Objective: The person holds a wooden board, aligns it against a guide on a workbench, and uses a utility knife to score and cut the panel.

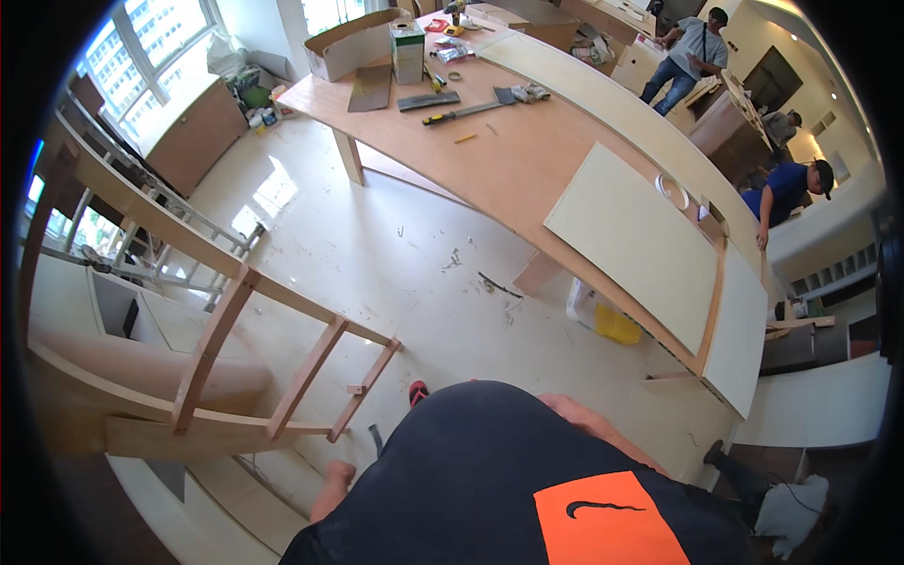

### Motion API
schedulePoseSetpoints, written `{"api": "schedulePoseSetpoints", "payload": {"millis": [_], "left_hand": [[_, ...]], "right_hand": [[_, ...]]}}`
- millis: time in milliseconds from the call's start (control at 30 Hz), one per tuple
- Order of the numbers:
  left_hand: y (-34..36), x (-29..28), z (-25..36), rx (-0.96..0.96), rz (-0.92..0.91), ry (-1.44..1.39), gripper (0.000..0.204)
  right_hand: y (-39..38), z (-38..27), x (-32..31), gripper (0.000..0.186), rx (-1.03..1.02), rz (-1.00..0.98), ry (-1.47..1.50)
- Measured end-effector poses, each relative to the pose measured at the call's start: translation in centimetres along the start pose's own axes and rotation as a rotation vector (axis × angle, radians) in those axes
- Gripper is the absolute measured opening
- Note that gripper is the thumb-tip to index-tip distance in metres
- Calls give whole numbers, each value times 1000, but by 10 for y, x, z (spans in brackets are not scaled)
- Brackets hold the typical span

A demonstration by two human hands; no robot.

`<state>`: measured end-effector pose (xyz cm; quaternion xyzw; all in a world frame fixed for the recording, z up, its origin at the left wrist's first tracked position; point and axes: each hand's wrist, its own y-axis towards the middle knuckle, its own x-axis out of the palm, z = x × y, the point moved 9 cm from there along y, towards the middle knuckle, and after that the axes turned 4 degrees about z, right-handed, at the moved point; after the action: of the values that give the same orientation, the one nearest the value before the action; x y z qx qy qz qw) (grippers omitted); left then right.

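Note:
My left hand (341, 470) hangs low at my left side, over the floor, near a small dark strip (376, 440). Its fingers are turned out of sight. The closest large thing to it is a wooden ladder-like frame (306, 379) with reddish crosspieces. My right hand (563, 407) shows only in part past the front of my dark shirt, its fingers hidden. Beyond it stands a long wooden worktable (452, 155). On the table's near right end lies a pale rectangular panel (640, 250), with a second pale panel (737, 330) beside it.
On the table are a scraper (471, 110), a yellow pencil (465, 139), a tape roll (671, 191) and a cardboard box (348, 47). Beneath it is a plastic tub (603, 315). Debris (455, 259) litters the floor. A person in blue (789, 188) touches the far right edge; another stands behind.

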<state>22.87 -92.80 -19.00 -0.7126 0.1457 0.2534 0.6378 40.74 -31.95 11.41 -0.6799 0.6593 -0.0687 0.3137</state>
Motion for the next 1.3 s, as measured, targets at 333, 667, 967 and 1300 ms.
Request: {"api": "schedulePoseSetpoints", "payload": {"millis": [333, 667, 967, 1300], "left_hand": [[-13, -23, 258, 791, 257, 60, 35], [-77, -184, 455, 808, 446, -159, 34], [-83, -383, 749, 1034, 553, -459, 33], [49, -621, 1175, 1185, 1309, 572, 21]], "right_hand": [[1, 19, -51, 62, 5, 220, 835], [30, 43, -97, 47, -61, 238, 661], [96, 47, -170, 46, 7, 473, 946], [179, 1, -284, 49, 255, 748, 781]]}}
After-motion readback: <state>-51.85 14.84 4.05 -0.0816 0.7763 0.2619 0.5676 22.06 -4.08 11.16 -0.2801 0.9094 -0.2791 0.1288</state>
